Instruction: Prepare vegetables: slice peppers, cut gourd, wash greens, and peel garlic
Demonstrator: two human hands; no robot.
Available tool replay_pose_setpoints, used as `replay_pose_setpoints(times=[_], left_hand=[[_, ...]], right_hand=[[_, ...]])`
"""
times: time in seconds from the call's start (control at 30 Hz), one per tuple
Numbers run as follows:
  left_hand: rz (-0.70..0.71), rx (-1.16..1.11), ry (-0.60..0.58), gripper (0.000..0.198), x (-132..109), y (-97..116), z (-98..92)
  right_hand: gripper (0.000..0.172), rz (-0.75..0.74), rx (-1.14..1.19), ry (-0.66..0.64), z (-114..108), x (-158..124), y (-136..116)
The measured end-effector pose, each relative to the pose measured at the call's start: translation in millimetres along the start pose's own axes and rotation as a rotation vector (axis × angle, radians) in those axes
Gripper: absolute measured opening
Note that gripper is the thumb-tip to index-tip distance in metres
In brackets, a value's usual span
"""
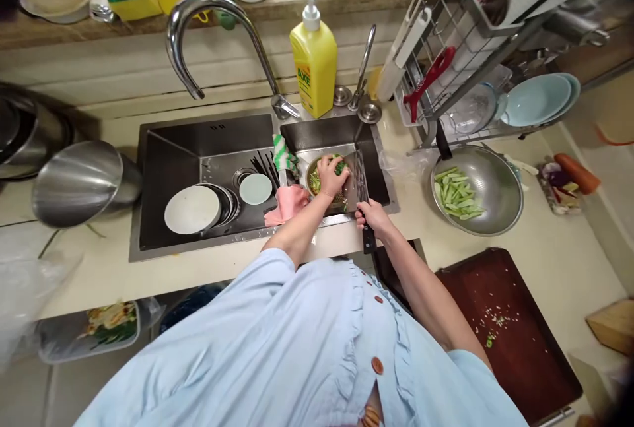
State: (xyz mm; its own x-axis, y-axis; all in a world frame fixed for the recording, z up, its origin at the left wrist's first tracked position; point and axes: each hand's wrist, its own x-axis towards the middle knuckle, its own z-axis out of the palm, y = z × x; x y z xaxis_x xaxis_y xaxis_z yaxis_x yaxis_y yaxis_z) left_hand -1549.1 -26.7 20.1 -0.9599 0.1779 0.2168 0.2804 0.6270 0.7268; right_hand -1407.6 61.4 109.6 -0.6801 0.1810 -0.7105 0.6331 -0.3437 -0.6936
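In the right basin of the sink, my left hand (333,177) reaches over a round drain basket (313,179) holding green bits. Its fingers curl around some leafy greens (340,167). Close beside it, my right hand (375,217) is closed on the black handle of a kitchen knife (367,238). The wet blade points away from me, along the right side of the basin. A pink cloth (287,204) and a green-and-white striped cloth (283,153) hang over the divider left of my hands.
Plates (193,209) and a small dish (255,189) lie in the left basin under the faucet (208,1). A yellow soap bottle (314,67) stands behind. To the right are a metal bowl (500,193) of cut green vegetable, a brown cutting board (515,308) and a dish rack (465,94).
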Motion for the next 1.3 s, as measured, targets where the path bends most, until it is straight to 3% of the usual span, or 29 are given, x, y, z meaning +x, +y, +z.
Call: replay_pose_setpoints(times=[0.07, 0.17, 0.27, 0.33, 0.43, 0.57, 0.67, 0.73, 0.8, 0.87, 0.93, 1.0, 1.07, 1.17, 1.3], left_hand=[[-0.087, 0.023, -0.137, 0.027, 15.6, -26.9, 5.7], [-0.114, 0.003, -0.329, 0.023, 38.5, -53.6, 3.3], [-0.132, -0.02, -0.254, 0.024, 54.8, -57.1, -9.6], [-0.131, -0.067, -0.259, 0.026, 53.9, -42.0, -19.8], [0.048, -0.223, -0.524, 0.029, 26.2, 7.9, -29.9], [0.466, -0.401, -1.017, 0.025, -52.8, 103.3, -24.1], [0.81, -0.549, -1.349, 0.024, -130.5, 175.9, 1.6], [1.01, -0.613, -1.439, 0.027, -181.1, 219.7, 33.9], [1.159, -0.63, -1.412, 0.032, -222.8, 258.0, 78.5], [1.243, -0.53, -1.306, 0.037, -253.4, 288.4, 128.4], [1.249, -0.369, -1.217, 0.039, -275.2, 306.9, 170.7], [1.229, -0.247, -1.18, 0.041, -291.4, 310.7, 193.9], [1.237, -0.229, -1.219, 0.042, -303.9, 300.9, 194.5], [1.23, -0.377, -1.333, 0.044, -317.1, 276.2, 170.2], [0.976, -0.546, -1.188, 0.047, -329.1, 260.7, 151.7]], right_hand=[[0.019, -0.028, 0.006, 0.061, -4.4, 2.4, 2.4], [0.026, -0.047, 0.071, 0.049, -23.4, -16.9, 10.9], [0.032, -0.064, 0.186, 0.0, -48.5, -53.1, 25.8], [0.034, -0.091, 0.266, 0.011, -65.1, -81.0, 41.4], [0.035, -0.117, 0.4, 0.109, -86.0, -125.6, 74.3], [0.037, -0.162, 0.614, 0.354, -112.3, -185.7, 129.0], [0.037, -0.219, 0.781, 0.604, -134.2, -231.1, 176.6], [0.037, -0.263, 0.865, 0.776, -145.8, -258.8, 210.5], [0.036, -0.292, 0.927, 0.92, -153.4, -281.0, 243.2], [0.036, -0.295, 0.975, 1.005, -157.0, -296.6, 271.9], [0.035, -0.279, 1.019, 1.037, -157.5, -306.5, 295.0], [0.033, -0.256, 1.055, 1.038, -156.9, -312.2, 312.5], [0.032, -0.233, 1.08, 1.034, -157.0, -314.2, 324.8], [0.033, -0.213, 1.106, 1.014, -160.9, -310.1, 332.5], [0.032, -0.235, 1.101, 0.948, -174.0, -289.4, 318.5]])
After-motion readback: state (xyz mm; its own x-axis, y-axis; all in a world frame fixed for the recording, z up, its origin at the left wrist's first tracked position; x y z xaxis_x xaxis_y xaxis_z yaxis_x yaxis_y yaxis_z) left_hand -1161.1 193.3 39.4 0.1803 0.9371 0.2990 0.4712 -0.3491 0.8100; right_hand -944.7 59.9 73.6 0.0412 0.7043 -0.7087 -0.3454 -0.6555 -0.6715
